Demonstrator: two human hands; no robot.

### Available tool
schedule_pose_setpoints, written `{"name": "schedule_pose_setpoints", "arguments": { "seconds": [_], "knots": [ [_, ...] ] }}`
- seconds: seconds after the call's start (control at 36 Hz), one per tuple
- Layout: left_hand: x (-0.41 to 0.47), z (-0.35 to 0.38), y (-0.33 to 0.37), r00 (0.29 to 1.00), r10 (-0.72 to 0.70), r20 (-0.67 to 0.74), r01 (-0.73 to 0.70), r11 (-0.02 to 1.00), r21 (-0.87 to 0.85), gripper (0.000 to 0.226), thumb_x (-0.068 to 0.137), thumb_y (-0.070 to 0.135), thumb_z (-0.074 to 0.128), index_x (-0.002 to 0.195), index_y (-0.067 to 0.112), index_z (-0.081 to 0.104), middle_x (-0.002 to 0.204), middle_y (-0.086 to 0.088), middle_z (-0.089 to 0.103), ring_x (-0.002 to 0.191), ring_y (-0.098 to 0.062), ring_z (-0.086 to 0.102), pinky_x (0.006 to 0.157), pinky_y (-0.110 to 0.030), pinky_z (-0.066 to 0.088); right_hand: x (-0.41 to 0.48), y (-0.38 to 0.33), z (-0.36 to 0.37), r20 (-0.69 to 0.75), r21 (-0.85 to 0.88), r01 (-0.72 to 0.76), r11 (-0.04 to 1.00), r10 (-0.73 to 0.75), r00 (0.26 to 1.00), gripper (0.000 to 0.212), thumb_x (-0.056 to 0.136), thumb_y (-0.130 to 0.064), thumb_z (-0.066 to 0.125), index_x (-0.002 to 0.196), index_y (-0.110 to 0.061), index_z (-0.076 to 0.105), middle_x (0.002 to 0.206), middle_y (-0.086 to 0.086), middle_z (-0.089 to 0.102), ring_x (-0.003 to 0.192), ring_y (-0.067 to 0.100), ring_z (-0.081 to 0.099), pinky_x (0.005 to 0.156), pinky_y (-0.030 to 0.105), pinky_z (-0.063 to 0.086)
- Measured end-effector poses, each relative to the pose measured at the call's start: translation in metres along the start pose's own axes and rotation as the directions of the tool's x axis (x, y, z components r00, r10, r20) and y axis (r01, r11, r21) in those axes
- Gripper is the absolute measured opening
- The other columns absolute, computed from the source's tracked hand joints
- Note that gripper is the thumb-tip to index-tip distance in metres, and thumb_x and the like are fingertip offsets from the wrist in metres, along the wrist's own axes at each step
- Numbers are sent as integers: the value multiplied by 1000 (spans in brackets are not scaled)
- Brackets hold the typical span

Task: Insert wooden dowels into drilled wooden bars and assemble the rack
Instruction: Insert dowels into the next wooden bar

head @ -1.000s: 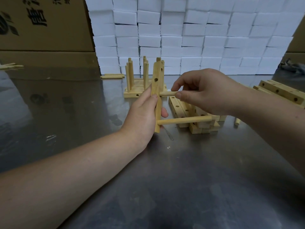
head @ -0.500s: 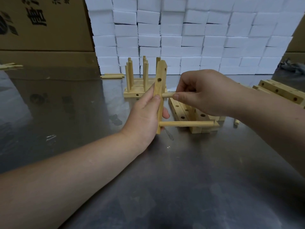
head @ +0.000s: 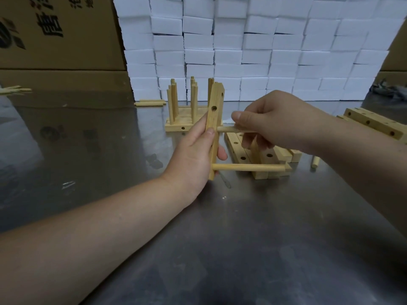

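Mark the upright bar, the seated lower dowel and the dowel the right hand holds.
upright bar [head: 212,118], head view, face below its open hole.
lower dowel [head: 248,167], head view, mid-shaft.
upper dowel [head: 224,129], head view, bare stretch beside the bar.

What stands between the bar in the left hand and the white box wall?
Head view: a partly assembled rack with upright dowels stands on the table behind the bar.

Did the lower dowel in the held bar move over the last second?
Yes. The lower dowel tipped down: its free end sits lower against the stack of bars behind it.
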State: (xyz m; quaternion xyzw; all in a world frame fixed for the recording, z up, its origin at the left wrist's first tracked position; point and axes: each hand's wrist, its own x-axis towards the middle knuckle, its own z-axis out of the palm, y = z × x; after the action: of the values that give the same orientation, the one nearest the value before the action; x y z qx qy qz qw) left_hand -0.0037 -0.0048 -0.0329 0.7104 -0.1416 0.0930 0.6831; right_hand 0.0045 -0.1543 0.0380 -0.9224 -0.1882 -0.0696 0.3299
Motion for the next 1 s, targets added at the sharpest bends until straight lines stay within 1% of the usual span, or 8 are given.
{"name": "schedule_pose_setpoints", "arguments": {
  "seconds": [0.17, 0.25, 0.39, 0.56, 0.67, 0.81, 0.89, 1.0],
  "knots": [
    [2, 0, 3, 989, -104, -108, 81, 977, -198, 27, 102, 23, 30, 95, 31, 55, 46, 5, 57, 42, -4, 51, 39, -17, 41, 4, 9, -27, -205, 83, -4, 997, 21, 978, 45, 92, -53, 36, 83, -22, 67, 67, -8, 69, 52, 5, 60, 53, 26, 43],
    [5, -1, 3, 977, -152, -151, 109, 960, -257, 24, 101, 20, 31, 90, 19, 52, 44, 2, 56, 37, -7, 49, 36, -16, 38, 22, 38, -44, -303, -174, -169, 970, 111, 947, 33, 92, -35, 41, 87, -15, 67, 74, -1, 69, 69, 20, 63, 63, 33, 50],
    [6, 0, 2, 975, -173, -142, 132, 956, -260, 22, 101, 20, 31, 91, 17, 51, 44, 1, 56, 37, -7, 49, 36, -16, 37, 38, 95, -50, -259, -556, -414, 721, 323, 910, 25, 88, -16, 47, 96, -6, 68, 98, 15, 65, 89, 33, 58, 78, 36, 49],
    [5, 1, 3, 976, -175, -127, 141, 960, -241, 23, 101, 21, 32, 92, 18, 52, 44, 2, 56, 38, -6, 50, 36, -16, 38, 32, 118, -36, -103, -635, -374, 676, 406, 908, 27, 88, -33, 56, 86, -10, 71, 74, 3, 62, 70, 16, 55, 54, 25, 36],
    [5, 1, 3, 976, -176, -127, 146, 966, -213, 23, 101, 21, 32, 91, 19, 52, 45, 3, 57, 39, -6, 51, 37, -16, 39, 34, 122, -34, -109, -665, -353, 658, 382, 918, 27, 88, -35, 57, 95, -12, 70, 79, 3, 63, 70, 15, 56, 53, 25, 37],
    [5, 0, 3, 975, -185, -126, 160, 969, -189, 22, 101, 23, 33, 92, 21, 53, 46, 4, 57, 40, -5, 51, 37, -17, 40, 40, 124, -30, -104, -721, -278, 635, 297, 949, 35, 91, -35, 48, 124, -24, 55, 111, 6, 61, 92, 22, 55, 76, 34, 47],
    [4, 1, 4, 976, -181, -118, 158, 971, -177, 23, 101, 23, 33, 91, 21, 53, 47, 4, 58, 39, -5, 51, 37, -17, 40, 39, 125, -24, 53, -786, -137, 603, 287, 957, 42, 95, -25, 37, 136, -28, 41, 137, 6, 44, 120, 27, 43, 98, 41, 39],
    [4, 0, 4, 976, -184, -113, 163, 971, -173, 22, 101, 23, 33, 92, 22, 53, 47, 3, 58, 40, -5, 51, 38, -18, 40, 36, 124, -23, 33, -736, -204, 645, 335, 942, 40, 95, -19, 33, 131, -30, 49, 130, 0, 52, 105, 19, 52, 84, 34, 48]
  ]
}}
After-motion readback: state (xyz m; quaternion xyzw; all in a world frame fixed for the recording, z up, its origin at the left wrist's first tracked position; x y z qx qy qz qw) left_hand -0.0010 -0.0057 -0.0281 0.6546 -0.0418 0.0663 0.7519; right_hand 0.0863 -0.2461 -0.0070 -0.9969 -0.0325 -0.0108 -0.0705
